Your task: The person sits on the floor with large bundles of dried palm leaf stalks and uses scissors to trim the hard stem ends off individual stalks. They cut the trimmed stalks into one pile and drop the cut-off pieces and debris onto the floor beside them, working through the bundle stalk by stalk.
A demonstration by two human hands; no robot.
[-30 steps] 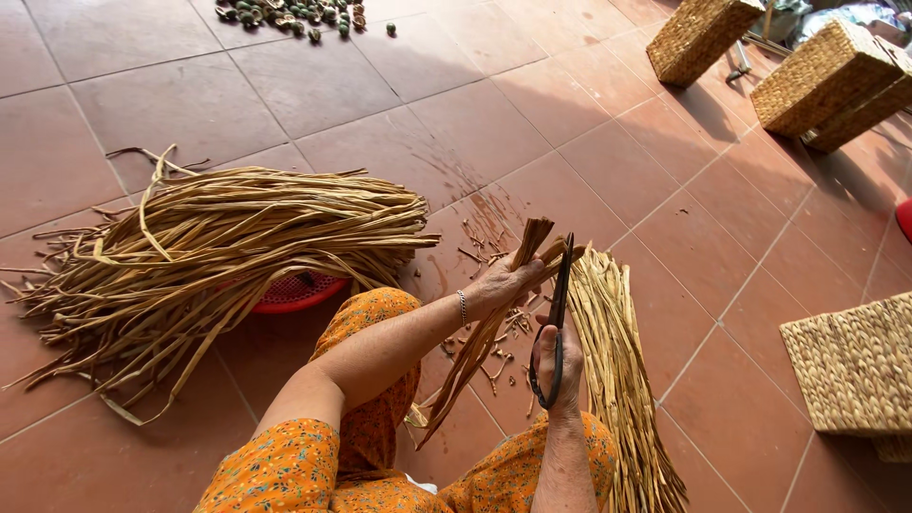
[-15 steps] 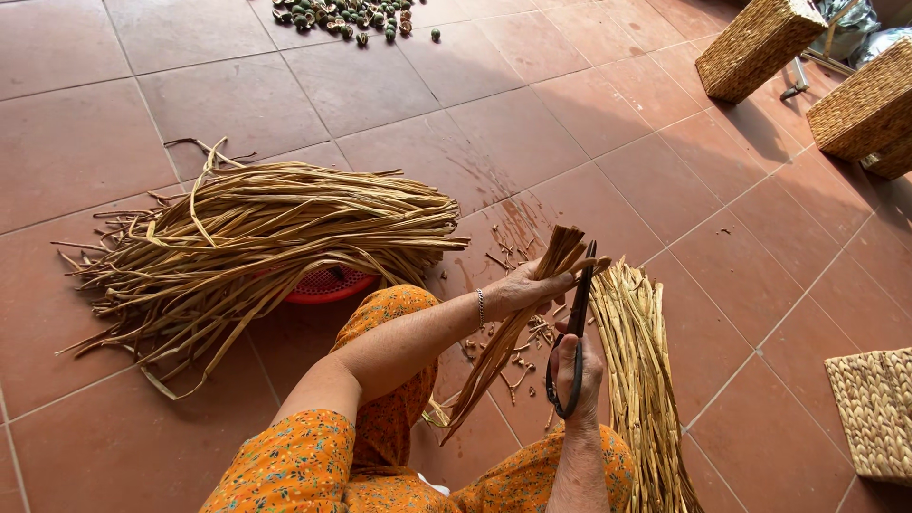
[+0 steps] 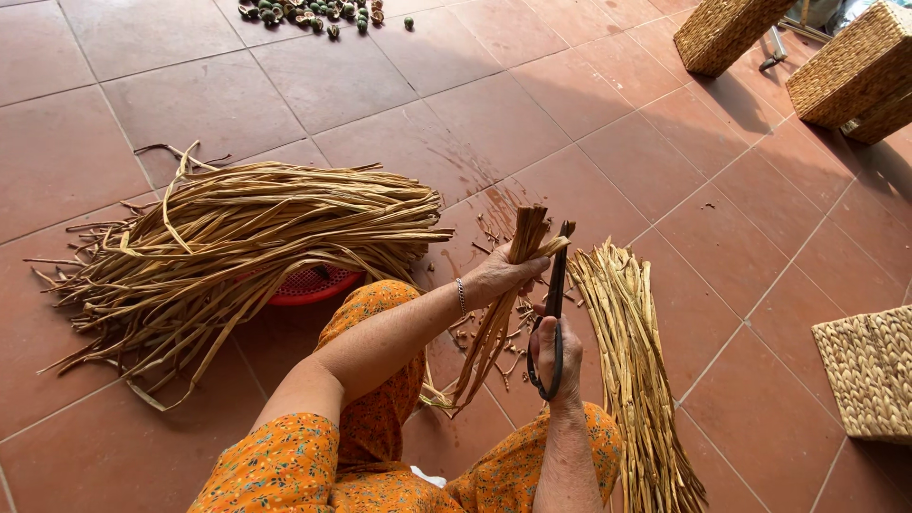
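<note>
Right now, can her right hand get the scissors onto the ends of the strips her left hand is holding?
Probably yes: the scissors in the right hand already lie beside the strips gripped by the left hand, nothing between.

Two hands are seen: left hand [image 3: 494, 275], right hand [image 3: 556, 356]. One pr of black scissors [image 3: 554, 313] is counted. Two piles of dried strips are laid out: big heap [image 3: 237, 242], trimmed bundle [image 3: 632, 351]; one small bunch [image 3: 503, 304] is held. Woven baskets: approx. 4, e.g. [image 3: 869, 366]. One red basket [image 3: 313, 285]. Small green fruits [image 3: 309, 13]: too many to be counted
</note>
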